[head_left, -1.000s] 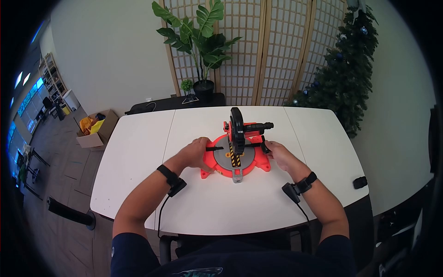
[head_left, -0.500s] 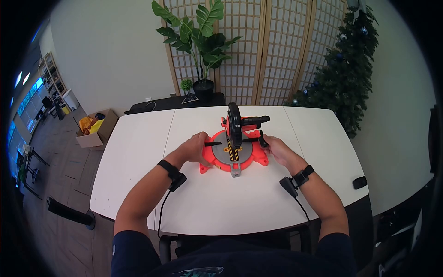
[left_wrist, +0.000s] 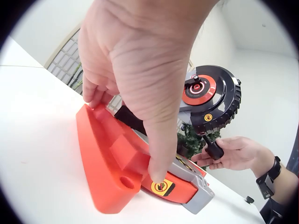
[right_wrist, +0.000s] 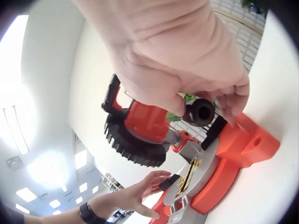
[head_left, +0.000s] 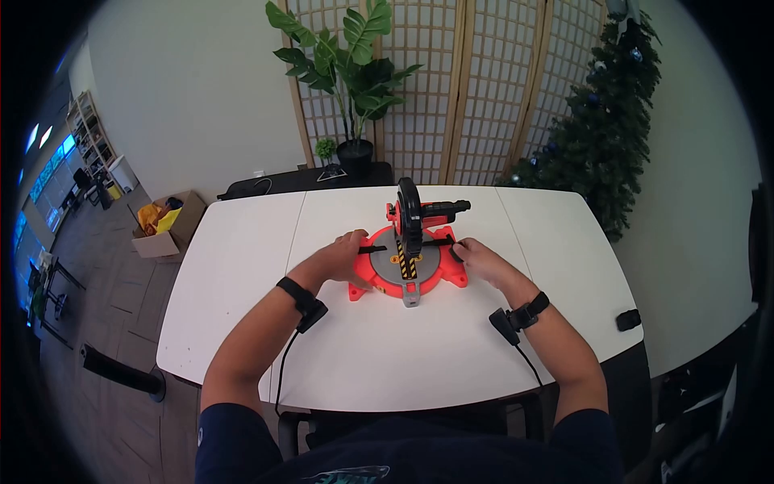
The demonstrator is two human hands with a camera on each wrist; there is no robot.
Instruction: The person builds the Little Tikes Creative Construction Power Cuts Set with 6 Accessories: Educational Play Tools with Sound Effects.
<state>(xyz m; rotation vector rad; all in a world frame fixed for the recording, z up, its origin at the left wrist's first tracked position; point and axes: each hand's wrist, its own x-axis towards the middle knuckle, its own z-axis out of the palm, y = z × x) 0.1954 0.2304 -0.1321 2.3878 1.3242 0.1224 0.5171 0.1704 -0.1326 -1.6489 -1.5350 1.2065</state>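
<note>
A toy mitre saw with a red base (head_left: 457,274), grey round plate (head_left: 385,268) and black toothed blade (head_left: 409,218) stands upright on the table. My left hand (head_left: 332,260) grips the left side of its base; in the left wrist view the thumb of that hand (left_wrist: 140,70) presses near a yellow sticker (left_wrist: 162,187), fingers over the far edge. At the right side, my right hand (head_left: 488,264) pinches a black knob (head_left: 457,252). The right wrist view shows this knob (right_wrist: 200,112) between thumb and fingers of the right hand (right_wrist: 173,60), above the red base (right_wrist: 247,142).
The white table (head_left: 355,355) extends around the saw. A small black object (head_left: 628,320) lies near its right edge. Behind stand a potted plant (head_left: 355,153), a lattice screen (head_left: 492,105) and a decorated tree (head_left: 592,137). An open cardboard box (head_left: 173,234) is on the floor at left.
The saw has shifted slightly back and left, with both hands following. The black knob has turned a little, and my right fingers have changed their hold on it.
</note>
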